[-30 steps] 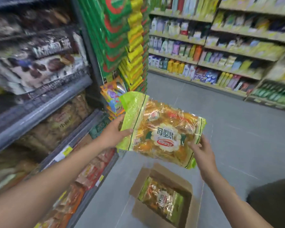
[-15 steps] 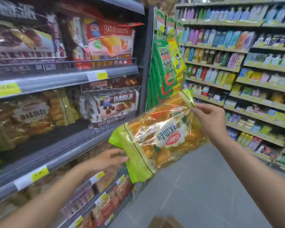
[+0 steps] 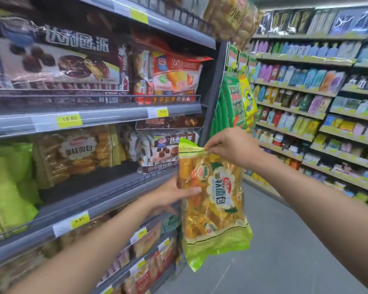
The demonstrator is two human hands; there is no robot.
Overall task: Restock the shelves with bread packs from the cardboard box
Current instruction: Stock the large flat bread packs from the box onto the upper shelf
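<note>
A bread pack [image 3: 212, 200], clear plastic with green ends and orange rolls inside, hangs upright in front of the shelf unit. My right hand [image 3: 232, 147] pinches its top green edge. My left hand [image 3: 174, 194] grips its left side at mid-height. To its left lies the grey middle shelf [image 3: 98, 200], where a similar bread pack [image 3: 77, 153] stands at the back with a dark gap in front of it. The cardboard box is out of view.
Chocolate pie packs [image 3: 164, 151] stand on the same shelf just behind the held pack. Green packs [image 3: 11, 183] fill the shelf's left end. Hanging green snack bags [image 3: 232, 102] line the shelf end. An aisle of grey floor [image 3: 285, 251] and a bottle-filled shelf wall [image 3: 327, 102] lie to the right.
The view has lifted from the box to the shelves. The pack has turned from slanted to upright, my right hand now at its top and my left on its side, closer to the middle shelf.
</note>
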